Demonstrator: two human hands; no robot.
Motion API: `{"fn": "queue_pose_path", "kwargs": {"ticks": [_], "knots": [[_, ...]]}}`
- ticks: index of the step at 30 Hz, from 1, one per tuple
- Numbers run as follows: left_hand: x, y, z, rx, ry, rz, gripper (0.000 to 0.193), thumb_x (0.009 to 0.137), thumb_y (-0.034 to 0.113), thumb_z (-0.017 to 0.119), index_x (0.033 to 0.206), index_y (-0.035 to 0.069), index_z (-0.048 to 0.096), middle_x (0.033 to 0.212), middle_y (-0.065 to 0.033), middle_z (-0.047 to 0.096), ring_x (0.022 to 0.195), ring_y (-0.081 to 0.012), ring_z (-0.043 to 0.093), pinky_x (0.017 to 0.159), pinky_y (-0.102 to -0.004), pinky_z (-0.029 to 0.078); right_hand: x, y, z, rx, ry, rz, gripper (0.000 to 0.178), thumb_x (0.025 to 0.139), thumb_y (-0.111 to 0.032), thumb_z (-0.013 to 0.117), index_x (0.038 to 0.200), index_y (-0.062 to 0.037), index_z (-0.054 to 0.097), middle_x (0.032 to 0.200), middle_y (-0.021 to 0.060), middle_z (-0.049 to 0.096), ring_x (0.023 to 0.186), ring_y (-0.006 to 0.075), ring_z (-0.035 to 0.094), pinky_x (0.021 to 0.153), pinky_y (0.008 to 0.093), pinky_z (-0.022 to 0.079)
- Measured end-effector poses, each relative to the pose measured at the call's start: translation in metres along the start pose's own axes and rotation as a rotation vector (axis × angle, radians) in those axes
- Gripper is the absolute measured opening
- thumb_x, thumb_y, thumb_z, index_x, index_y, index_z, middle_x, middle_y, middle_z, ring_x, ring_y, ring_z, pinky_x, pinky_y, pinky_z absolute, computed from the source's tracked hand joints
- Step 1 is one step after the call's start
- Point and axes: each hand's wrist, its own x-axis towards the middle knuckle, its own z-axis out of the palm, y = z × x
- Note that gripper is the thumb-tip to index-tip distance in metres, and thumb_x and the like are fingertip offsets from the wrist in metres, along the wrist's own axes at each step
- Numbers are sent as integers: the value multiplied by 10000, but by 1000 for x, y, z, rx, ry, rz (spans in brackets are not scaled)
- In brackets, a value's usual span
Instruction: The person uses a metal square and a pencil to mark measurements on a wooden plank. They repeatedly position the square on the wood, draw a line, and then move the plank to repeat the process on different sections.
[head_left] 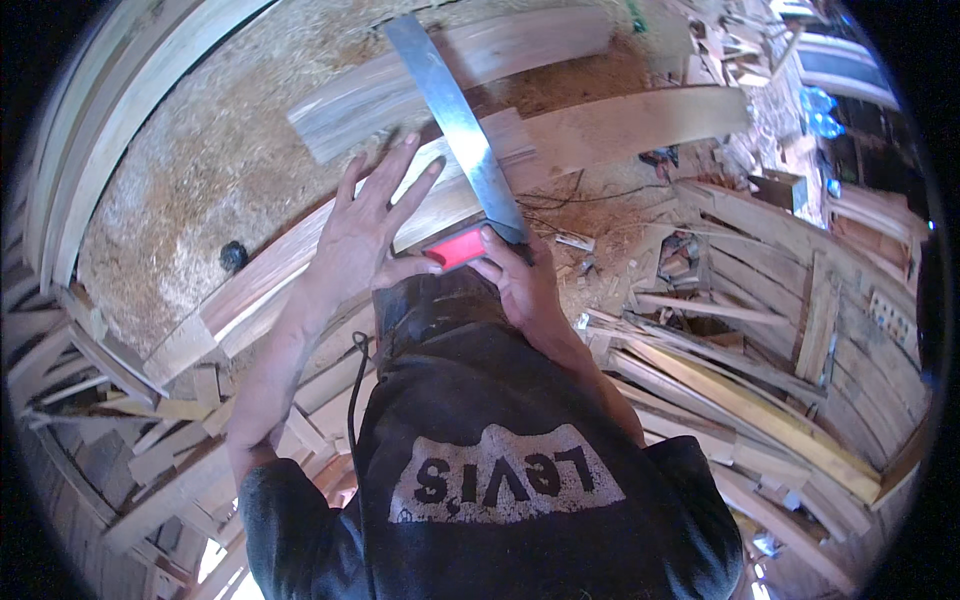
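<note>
A carpenter's square [458, 136] with a long steel blade lies across several boards, its blade reaching away from me. Its red stock with dark edges [455, 250] is close to my body. My right hand [522, 277] grips the near end of the square, thumb on the stock. My left hand [365, 225] has its fingers spread over the pale board [265, 300], and its thumb reaches the left end of the red stock. Beyond the near board lie a wide plank [640, 125] and another board [350, 112], both crossed or neighboured by the blade.
Sawdust covers the work surface [190, 190]. A small black object [233, 256] sits at its left. Thin cords [600, 190] and wood scraps lie to the right. Stacked timber [740, 400] and a wooden crate-like frame [800, 270] stand lower right; a blue plastic bottle [820, 112] is farther off.
</note>
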Motion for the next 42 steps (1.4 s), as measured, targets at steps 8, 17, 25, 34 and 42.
{"fn": "queue_pose_path", "kwargs": {"ticks": [8,17,25,34,42], "knots": [[36,16,5,23,-39,208,1111,674,761,778,1591,204,490,1725,-104,320,1566,-370,313,1209,-640,260,13,-8,-8,-37,-48,-5,547,931,-157,806,1400,7,578,1282,152,662,1167,275,695,952,435,649],[33,11,10,-50,-61,244,877,711,472,869,1498,194,600,1636,3,494,1589,-239,331,1207,-691,233,10,5,7,50,-17,-58,530,941,-120,792,1412,-20,570,1270,140,667,1151,262,699,941,439,652],[35,14,5,-42,-87,224,915,711,470,870,1531,198,568,1669,26,448,1598,-229,304,1208,-693,232,8,-3,8,6,1,-37,480,947,-98,776,1381,-5,593,1225,136,693,1093,250,721,914,406,664],[35,15,5,-46,-84,222,913,699,446,857,1529,198,572,1662,35,457,1592,-229,319,1219,-688,232,5,-8,8,34,6,-31,328,950,-42,762,1262,13,676,1158,124,727,1056,219,741,871,377,679],[35,13,7,-39,-88,225,932,691,463,858,1536,205,562,1671,39,448,1594,-233,316,1215,-674,242,8,-3,4,-46,-56,-69,497,960,-108,766,1396,23,568,1249,159,687,1136,258,712,906,390,667]]}}
